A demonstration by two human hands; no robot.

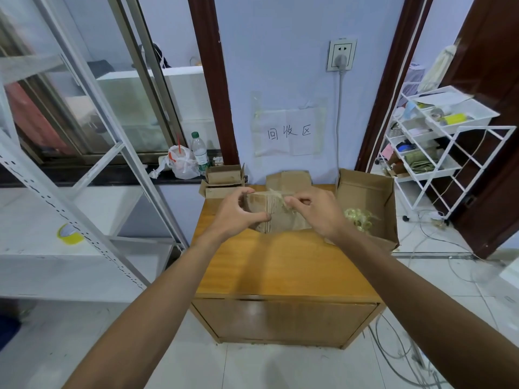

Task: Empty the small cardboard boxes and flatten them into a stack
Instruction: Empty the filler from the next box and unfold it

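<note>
Here, the small box point(278, 217) is held just above the far half of the wooden worktop point(280, 265), between both hands. The left hand point(238, 211) grips its left end, thumb curled under and fingers over the top, probably to keep it steady. The right hand point(311, 211) has its fingers point(295, 203) pinched together on a strip of clear tape point(278, 195) lifting off the top of the box. The step in hand seems to be stripping the seal so the flaps can open.

A big open box point(365, 192) stands at the right edge of the worktop with crumpled tape point(359, 219) inside, likely serving as the waste bin. A flat piece of cardboard point(289, 178) lies at the far edge against the wall. Two more small boxes point(224, 178) sit stacked at the far left corner, apparently waiting.
</note>
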